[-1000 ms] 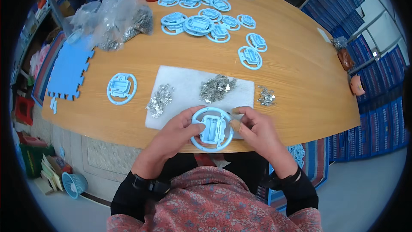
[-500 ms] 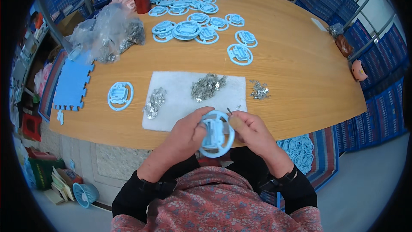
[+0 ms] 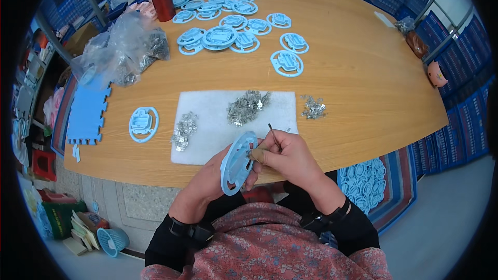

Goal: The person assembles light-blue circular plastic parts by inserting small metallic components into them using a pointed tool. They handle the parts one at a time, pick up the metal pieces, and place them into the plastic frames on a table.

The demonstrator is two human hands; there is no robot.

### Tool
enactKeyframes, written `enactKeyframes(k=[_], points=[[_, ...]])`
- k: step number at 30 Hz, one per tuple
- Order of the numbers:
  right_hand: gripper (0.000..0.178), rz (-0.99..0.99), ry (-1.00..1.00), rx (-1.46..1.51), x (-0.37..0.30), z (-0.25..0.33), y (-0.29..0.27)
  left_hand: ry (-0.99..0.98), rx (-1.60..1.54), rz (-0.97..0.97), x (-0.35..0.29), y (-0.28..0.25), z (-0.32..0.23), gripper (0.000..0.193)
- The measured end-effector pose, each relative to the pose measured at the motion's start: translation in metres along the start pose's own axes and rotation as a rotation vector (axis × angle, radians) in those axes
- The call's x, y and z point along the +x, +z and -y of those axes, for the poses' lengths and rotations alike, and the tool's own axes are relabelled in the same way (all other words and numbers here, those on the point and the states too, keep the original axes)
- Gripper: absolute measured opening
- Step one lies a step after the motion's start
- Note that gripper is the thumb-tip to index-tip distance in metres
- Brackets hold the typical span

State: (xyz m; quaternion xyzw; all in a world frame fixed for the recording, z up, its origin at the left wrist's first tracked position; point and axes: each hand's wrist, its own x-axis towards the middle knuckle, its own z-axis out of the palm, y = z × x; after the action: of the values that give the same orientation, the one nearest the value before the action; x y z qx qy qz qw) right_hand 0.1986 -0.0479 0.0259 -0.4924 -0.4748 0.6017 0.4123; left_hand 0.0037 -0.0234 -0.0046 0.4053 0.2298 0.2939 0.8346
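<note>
My left hand [image 3: 206, 177] grips a light blue oval plastic part [image 3: 234, 170] by its side, tilted steeply so its moulded face turns to the right. Closed round a thin dark rod-like tool [image 3: 273, 134], my right hand [image 3: 294, 159] presses thumb and fingertips against the middle of that part. Whatever is under those fingertips is too small to make out. Beyond the hands lies a white padded sheet [image 3: 210, 105] bearing a heap of small metal pieces [image 3: 248, 108] and a smaller pile [image 3: 184, 131]. Another metal pile [image 3: 314, 108] is on the wood right of the sheet.
A single blue part [image 3: 143, 124] lies left of the sheet. Farther off are several more parts [image 3: 219, 37], a red bottle [image 3: 162, 4] and plastic bags [image 3: 124, 46]. A blue foam mat [image 3: 87, 111] covers the left edge. Below the right edge sits a parts-filled container [image 3: 363, 184].
The held part has turned from nearly face-up to steeply tilted. My right hand has come left, its fingertips now on the part. The view has shifted slightly; hands at the far end have left it.
</note>
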Motion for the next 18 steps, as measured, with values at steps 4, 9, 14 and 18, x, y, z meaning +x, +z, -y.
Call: enactKeyframes(k=[4, 9, 14, 18], points=[[0.018, 0.031, 0.003, 0.065, 0.006, -0.001, -0.002, -0.045, -0.22, 0.119, 0.005, -0.016, 0.008, 0.05], [0.015, -0.112, -0.046, -0.058, 0.004, -0.011, -0.013, -0.097, -0.581, 0.175, 0.005, -0.02, 0.002, 0.057], [0.018, -0.144, -0.115, -0.09, -0.009, -0.005, -0.011, -0.066, -0.441, -0.028, 0.006, -0.017, 0.004, 0.051], [0.032, -0.134, -0.339, -0.206, -0.026, -0.01, 0.0, 0.01, -0.226, -0.299, 0.016, 0.019, -0.011, 0.046]])
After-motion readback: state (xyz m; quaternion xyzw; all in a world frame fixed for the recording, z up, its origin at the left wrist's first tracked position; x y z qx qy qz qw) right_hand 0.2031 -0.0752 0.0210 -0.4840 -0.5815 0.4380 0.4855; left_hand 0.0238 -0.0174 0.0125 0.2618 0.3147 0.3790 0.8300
